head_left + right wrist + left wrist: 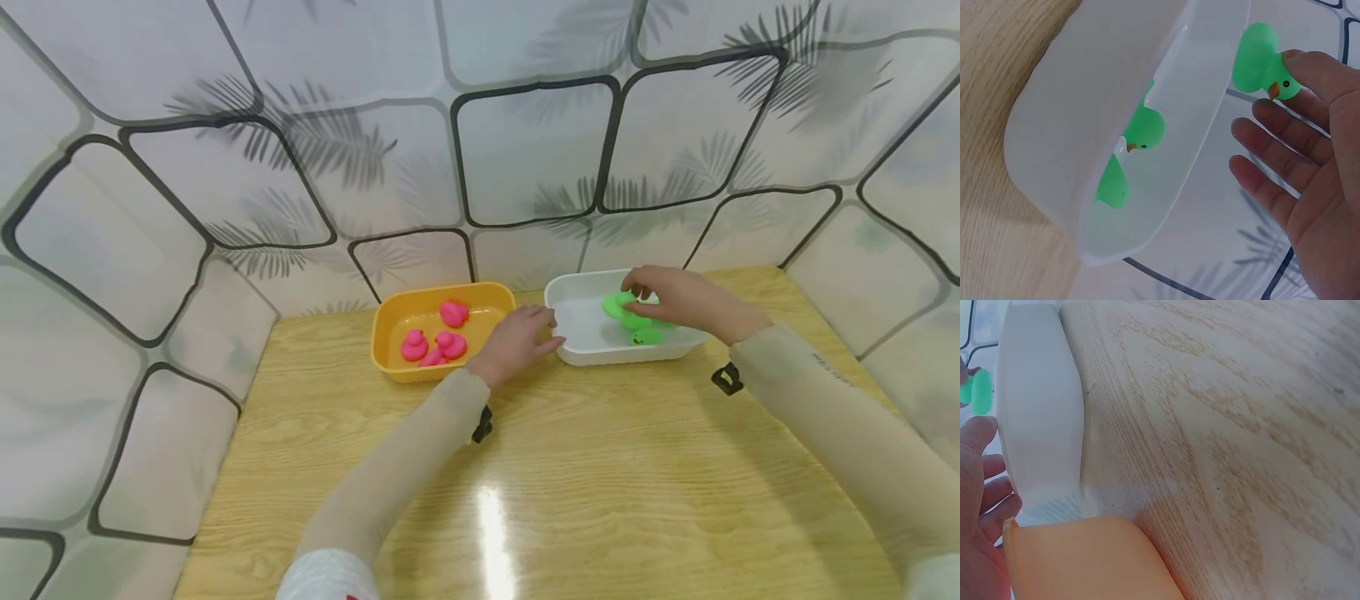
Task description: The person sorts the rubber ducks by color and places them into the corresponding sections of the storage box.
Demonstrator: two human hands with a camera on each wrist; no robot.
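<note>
My right hand (678, 298) pinches a green rubber duck (617, 305) by its head, between thumb and fingers, above the white tub (576, 327). In the right wrist view the held duck (1259, 57) shows its eye and orange beak, and more green ducks (1145, 127) lie inside the tub. My left hand (513, 346) is at the tub's left end, its fingers loosely bent. In the left wrist view its thumb and fingertips are at the white rim (1005, 434); whether they press on it I cannot tell. No duck is in that hand.
Left of the white tub stands an orange tub (386, 350) holding several pink rubber ducks (453, 314). Both tubs are near the back edge of the wooden table (600, 467), close to a patterned curtain (532, 158) that also rises at both sides.
</note>
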